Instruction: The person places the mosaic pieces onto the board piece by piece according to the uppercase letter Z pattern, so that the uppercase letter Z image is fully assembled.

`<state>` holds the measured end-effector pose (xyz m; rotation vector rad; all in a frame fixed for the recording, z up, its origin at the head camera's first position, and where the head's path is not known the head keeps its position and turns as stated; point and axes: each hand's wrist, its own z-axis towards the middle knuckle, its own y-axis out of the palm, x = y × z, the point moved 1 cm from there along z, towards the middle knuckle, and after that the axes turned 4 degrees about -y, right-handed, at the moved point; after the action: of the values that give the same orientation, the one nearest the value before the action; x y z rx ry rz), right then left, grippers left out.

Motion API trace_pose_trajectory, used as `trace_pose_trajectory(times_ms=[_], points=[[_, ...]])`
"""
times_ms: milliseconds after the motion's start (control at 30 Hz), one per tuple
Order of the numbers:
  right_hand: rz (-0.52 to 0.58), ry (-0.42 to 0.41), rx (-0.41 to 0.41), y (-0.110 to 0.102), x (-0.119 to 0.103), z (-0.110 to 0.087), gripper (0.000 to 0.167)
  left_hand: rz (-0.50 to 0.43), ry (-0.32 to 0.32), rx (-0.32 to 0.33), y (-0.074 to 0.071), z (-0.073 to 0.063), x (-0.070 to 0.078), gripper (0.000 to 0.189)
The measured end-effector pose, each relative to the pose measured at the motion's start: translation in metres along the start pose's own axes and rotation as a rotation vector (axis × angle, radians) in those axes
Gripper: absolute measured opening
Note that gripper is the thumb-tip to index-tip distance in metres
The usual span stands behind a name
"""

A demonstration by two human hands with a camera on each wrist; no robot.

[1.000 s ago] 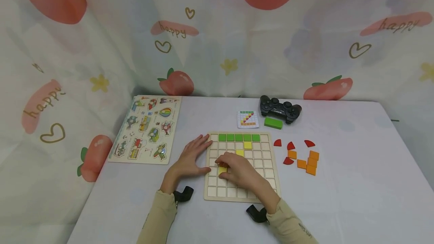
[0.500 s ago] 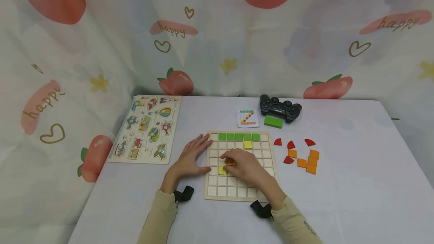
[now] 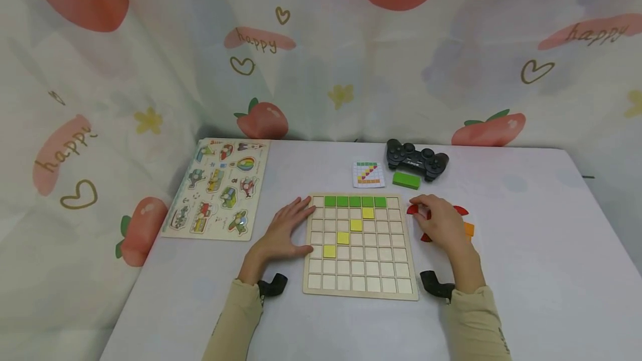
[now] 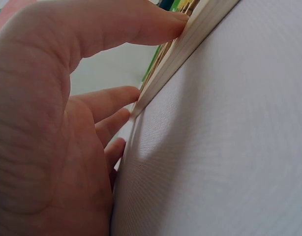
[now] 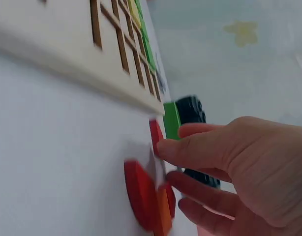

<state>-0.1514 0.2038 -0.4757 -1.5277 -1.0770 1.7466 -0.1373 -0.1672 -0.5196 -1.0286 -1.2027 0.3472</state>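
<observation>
My left hand [image 3: 278, 237] is spread along the left side of a wooden grid board [image 3: 361, 296], its thumb and fingertips at the board's edge [image 4: 178, 56]. Green square tiles [image 3: 355, 201] fill part of the board's top row, and yellow tiles [image 3: 343, 238] run diagonally below them. Right of the board, my right hand [image 3: 442, 223] has thumb and index finger at a red quarter-round piece [image 5: 155, 130]; I cannot tell whether they pinch it. Other red pieces [image 5: 136, 189] and an orange tile [image 5: 163, 210] lie under that hand, partly hidden.
Behind the board lie a small pattern card [image 3: 368, 175], a green block [image 3: 406, 180] and a black game controller [image 3: 417, 159]. A picture puzzle board [image 3: 215, 189] sits at the table's back left. A printed curtain [image 3: 311, 71] hangs behind the table.
My right hand has left the yellow tiles on the board and moved right to the red pieces. The whole yellow diagonal now shows. My left hand stays at the board's edge.
</observation>
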Motion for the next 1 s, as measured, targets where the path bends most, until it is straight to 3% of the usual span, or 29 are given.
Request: trace_pose_trajectory(times_ms=[167,367,700,1000], points=[[0.026,0.007,-0.019,-0.003,0.011,-0.003,0.03,0.004,-0.012,-0.003,0.001,-0.001,-0.001,0.092],[0.014,-0.054,0.04,0.002,0.003,0.0,0.031,0.0,-0.016,-0.01,0.0,-0.001,-0.001,0.093],[0.004,-0.034,0.029,0.004,-0.002,0.003,0.028,0.009,-0.007,-0.005,0.0,0.001,-0.001,0.093],[0.133,-0.056,0.047,-0.001,-0.006,0.001,0.018,0.01,-0.004,-0.009,0.001,0.002,-0.002,0.094]])
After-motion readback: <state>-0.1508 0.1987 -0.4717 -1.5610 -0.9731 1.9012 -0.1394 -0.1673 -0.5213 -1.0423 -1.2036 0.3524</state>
